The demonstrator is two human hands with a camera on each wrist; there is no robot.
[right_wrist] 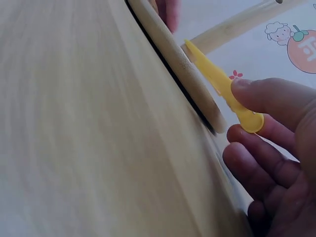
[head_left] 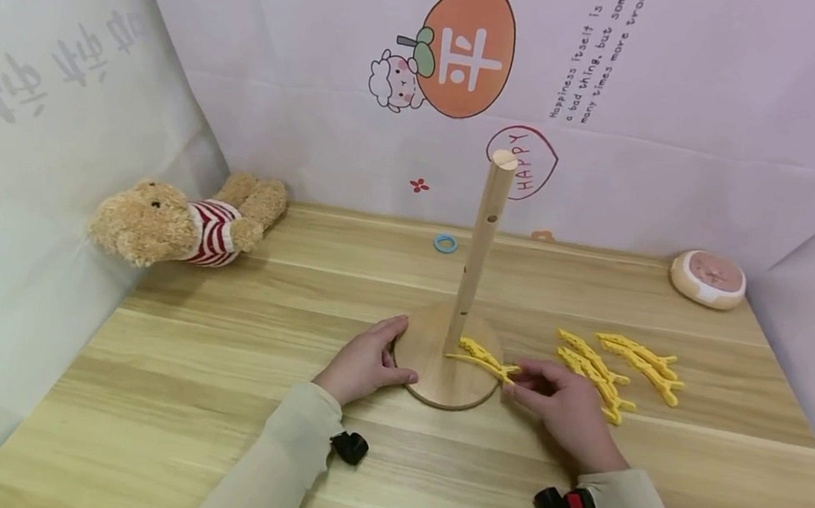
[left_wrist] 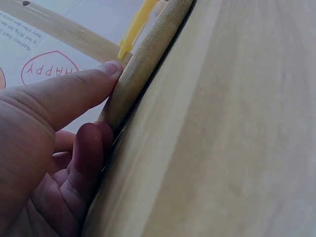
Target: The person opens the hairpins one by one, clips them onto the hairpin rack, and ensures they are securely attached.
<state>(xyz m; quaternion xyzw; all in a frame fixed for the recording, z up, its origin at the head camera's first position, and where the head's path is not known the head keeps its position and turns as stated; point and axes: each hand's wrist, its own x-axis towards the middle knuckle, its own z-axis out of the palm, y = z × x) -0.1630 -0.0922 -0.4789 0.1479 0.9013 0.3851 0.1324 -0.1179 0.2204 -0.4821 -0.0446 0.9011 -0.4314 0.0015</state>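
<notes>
A wooden stand has a round base [head_left: 421, 348] and an upright post [head_left: 481, 250] with small holes. My left hand [head_left: 369, 360] holds the base by its left edge; in the left wrist view the thumb [left_wrist: 81, 91] lies on the rim, fingers curled beside it. My right hand [head_left: 562, 406] pinches a yellow alligator hair clip [head_left: 482, 360] by its handle end, at the base's right side. Spread apart, the clip's two arms point left at the foot of the post. In the right wrist view the clip [right_wrist: 217, 81] slants over the rim, thumb on its handle.
Several more yellow hair clips [head_left: 590, 375] lie right of the stand, close to my right hand. Behind the post is a small blue ring [head_left: 445, 243]. A teddy bear [head_left: 208, 233] lies at the back left, and a rounded cream-and-pink device [head_left: 709, 279] sits at the back right.
</notes>
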